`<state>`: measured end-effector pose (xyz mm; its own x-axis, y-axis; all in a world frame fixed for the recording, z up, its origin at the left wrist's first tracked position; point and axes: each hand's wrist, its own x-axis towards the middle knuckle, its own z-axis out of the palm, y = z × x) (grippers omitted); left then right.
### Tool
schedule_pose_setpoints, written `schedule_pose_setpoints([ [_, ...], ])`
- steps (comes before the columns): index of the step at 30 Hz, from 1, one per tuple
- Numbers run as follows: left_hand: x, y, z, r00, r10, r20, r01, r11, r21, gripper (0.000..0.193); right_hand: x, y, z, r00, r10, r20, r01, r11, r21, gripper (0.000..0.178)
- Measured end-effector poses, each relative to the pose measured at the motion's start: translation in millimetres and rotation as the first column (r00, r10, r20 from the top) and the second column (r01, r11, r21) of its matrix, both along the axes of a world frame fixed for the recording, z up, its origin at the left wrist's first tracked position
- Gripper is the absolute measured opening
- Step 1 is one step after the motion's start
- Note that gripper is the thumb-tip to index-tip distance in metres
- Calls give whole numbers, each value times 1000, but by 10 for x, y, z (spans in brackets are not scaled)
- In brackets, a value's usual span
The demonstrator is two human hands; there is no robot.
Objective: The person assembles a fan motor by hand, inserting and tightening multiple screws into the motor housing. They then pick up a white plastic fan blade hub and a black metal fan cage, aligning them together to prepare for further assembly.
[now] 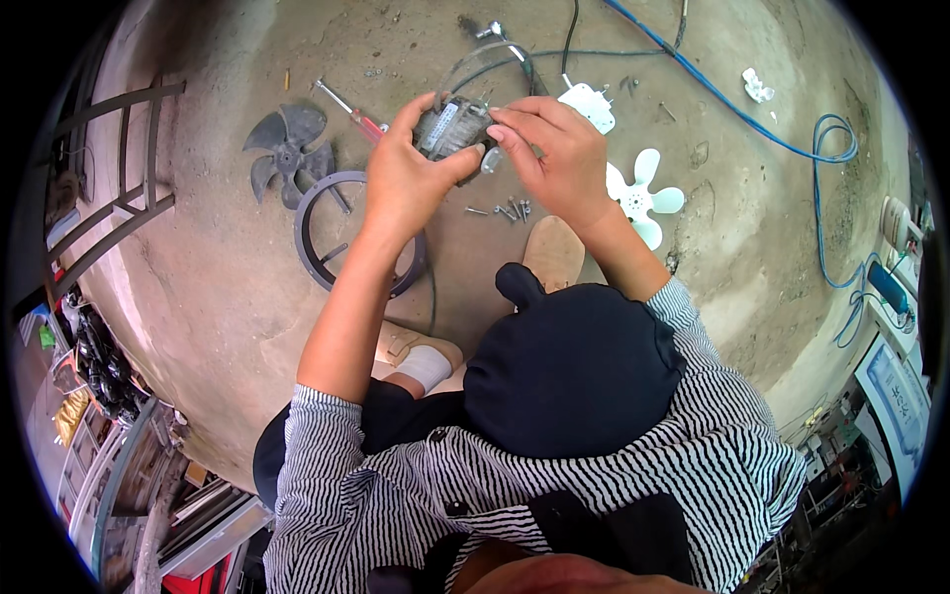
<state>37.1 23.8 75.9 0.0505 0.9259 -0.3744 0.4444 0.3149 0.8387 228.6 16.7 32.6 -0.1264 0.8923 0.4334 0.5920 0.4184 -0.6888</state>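
Two bare hands hold a small, dirty grey motor (pixel 441 134) above a concrete floor (pixel 732 257), seen from overhead. At far left, a dark metal frame (pixel 156 148) stands by the wall. Next, a dark grey four-or-more-bladed fan (pixel 289 158) lies flat, just beside a grey ring (pixel 302 238) whose far side is partly hidden by the left forearm. A screwdriver (pixel 341 99) with a red handle lies near the left hand (pixel 411 163), which is clamped around the motor, thumb on the near side and fingers on the far side. Beyond the motor, a metal tool (pixel 491 31) lies on the floor. Below the motor, several loose screws (pixel 515 209) lie together, near a tan shoe (pixel 554 249). The right hand (pixel 557 148) has its thumb and fingertips close together at the motor's right end; whether they pinch a small part cannot be told. Right of that hand are a white plate-like part (pixel 591 103) and a white fan (pixel 637 202), partly behind the wrist. Farther right, a blue cable (pixel 712 91) curves across the floor, past a crumpled white scrap (pixel 757 85).
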Motion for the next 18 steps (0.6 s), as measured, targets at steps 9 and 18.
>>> schedule_pose_setpoints([
  [9, -38, 16, 36, 1000, 1, -26, 0, 999, 43, 69, -11, -26, 77, 998, -12, 54, 17, 995, -100, 35],
  [18, -40, -7, 31, 997, -4, -71, 10, 996, 90, 70, -19, -74, 164, 996, 93, 1, -92, 992, -84, 39],
])
